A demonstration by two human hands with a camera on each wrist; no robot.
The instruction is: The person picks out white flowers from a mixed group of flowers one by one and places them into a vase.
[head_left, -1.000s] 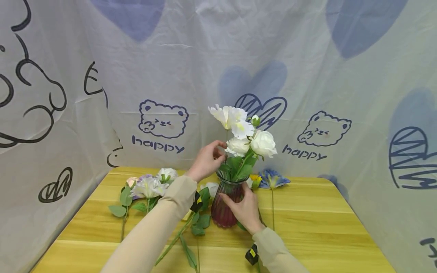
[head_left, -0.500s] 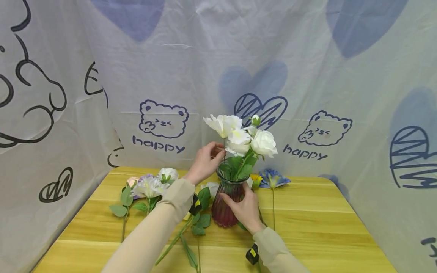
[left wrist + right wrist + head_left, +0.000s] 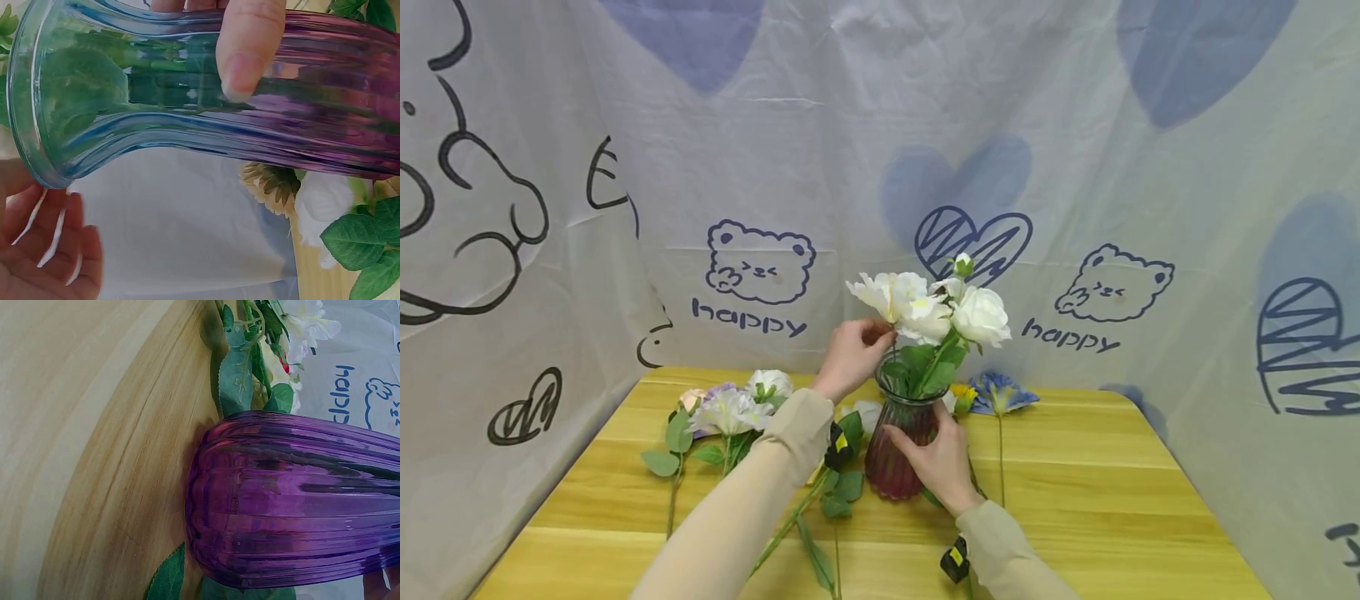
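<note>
A ribbed glass vase (image 3: 891, 454), purple-red below and bluish towards its rim, stands upright on the wooden table. My right hand (image 3: 942, 458) grips its side, the thumb (image 3: 247, 62) across the glass in the left wrist view. White flowers and green leaves (image 3: 925, 367) rise from the mouth, among them a white rose (image 3: 981, 317) and a bud. Left of the rim, my left hand (image 3: 856, 354) pinches the thin stem of a ruffled white flower (image 3: 901, 300), whose head sits just above the fingers. In the right wrist view the vase's ribbed base (image 3: 250, 506) rests on the wood.
Loose flowers lie on the table (image 3: 1097, 492): white, peach and purple ones (image 3: 730, 412) at the left, a blue flower (image 3: 1000, 393) with a long stem at the right. A leafy green stem (image 3: 793, 521) lies under my left forearm. A printed curtain (image 3: 760, 167) hangs behind.
My left hand's ruffled white flower has come down, first shifting slightly left, and its head now sits beside the rose. The right hand and vase have stayed put.
</note>
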